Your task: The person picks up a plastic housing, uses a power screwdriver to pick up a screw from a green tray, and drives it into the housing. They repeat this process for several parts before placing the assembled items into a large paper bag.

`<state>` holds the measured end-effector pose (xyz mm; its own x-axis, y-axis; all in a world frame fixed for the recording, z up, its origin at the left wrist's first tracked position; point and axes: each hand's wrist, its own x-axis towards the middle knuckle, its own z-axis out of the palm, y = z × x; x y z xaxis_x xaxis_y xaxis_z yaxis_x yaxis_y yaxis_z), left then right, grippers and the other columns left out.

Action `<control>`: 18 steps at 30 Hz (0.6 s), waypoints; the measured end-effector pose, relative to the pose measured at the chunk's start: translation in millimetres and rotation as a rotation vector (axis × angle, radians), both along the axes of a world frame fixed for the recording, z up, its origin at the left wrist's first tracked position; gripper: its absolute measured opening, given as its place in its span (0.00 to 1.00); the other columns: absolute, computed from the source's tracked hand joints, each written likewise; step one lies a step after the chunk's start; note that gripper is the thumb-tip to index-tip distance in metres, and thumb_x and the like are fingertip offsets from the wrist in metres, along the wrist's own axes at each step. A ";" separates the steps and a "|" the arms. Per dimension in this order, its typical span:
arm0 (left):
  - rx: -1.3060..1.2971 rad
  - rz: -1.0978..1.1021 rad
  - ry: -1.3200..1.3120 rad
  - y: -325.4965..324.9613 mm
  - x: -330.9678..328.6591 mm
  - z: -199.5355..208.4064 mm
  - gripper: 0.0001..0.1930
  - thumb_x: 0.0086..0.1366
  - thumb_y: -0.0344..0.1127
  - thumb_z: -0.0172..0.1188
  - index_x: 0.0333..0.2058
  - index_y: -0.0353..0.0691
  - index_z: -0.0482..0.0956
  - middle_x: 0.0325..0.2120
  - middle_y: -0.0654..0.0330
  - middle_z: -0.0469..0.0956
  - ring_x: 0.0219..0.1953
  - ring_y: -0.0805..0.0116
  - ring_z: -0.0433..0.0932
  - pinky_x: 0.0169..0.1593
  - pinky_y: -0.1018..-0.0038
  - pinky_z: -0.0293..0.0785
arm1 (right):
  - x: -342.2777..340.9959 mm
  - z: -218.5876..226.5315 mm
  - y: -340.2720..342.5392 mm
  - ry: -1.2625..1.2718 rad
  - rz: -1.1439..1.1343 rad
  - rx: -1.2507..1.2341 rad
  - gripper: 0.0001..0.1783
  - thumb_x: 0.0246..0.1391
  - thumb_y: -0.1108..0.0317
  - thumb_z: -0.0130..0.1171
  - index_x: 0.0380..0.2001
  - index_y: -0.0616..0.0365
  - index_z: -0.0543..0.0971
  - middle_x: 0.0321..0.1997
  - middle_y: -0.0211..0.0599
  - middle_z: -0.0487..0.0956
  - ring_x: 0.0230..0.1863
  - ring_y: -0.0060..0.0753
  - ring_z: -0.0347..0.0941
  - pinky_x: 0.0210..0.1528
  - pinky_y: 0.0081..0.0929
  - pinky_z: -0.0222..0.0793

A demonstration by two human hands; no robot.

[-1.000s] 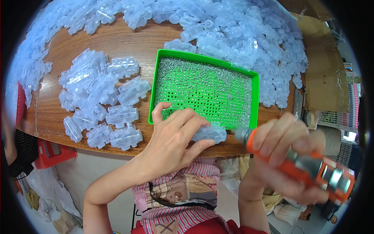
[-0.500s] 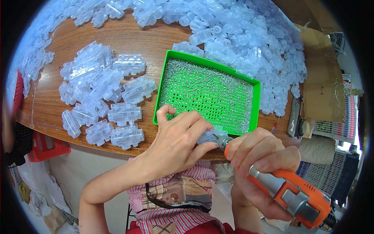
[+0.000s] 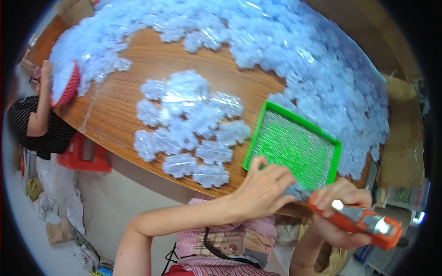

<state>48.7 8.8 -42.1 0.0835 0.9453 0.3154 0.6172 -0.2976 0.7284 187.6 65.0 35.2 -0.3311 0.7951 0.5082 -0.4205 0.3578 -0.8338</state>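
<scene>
My left hand point(image 3: 264, 191) bends over the near edge of a green tray point(image 3: 256, 138), its thumb and fingers closed on a translucent plastic part point(image 3: 297, 191). In my right hand point(image 3: 343, 207) is an orange electric screwdriver point(image 3: 384, 228), its front end pointing at that part. The tip is blurred, so I cannot tell whether it touches. Small silver screws point(image 3: 317, 138) lie spread over the perforated tray. Left of the tray sits a loose group of similar translucent parts point(image 3: 184, 129) on the wooden table point(image 3: 152, 55).
A large heap of translucent parts point(image 3: 304, 69) runs along the far side and right of the table. At the left are a red basket point(image 3: 70, 87) and another person's arm point(image 3: 42, 99). A red stool point(image 3: 87, 155) stands below; cardboard point(image 3: 403, 138) rises at the right.
The view has swung left, so table, tray and hands sit farther right in it. More of the other person and the red basket shows. Both hands keep their holds.
</scene>
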 end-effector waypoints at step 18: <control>-0.259 0.797 0.118 -26.5 -232.7 36.3 0.19 0.57 0.38 0.62 0.44 0.32 0.73 0.44 0.44 0.76 0.44 0.45 0.76 0.48 0.60 0.70 | 58.8 4.9 32.7 0.025 -0.301 -0.086 0.37 0.52 0.33 0.47 0.36 0.63 0.66 0.18 0.35 0.63 0.17 0.23 0.60 0.20 0.17 0.56</control>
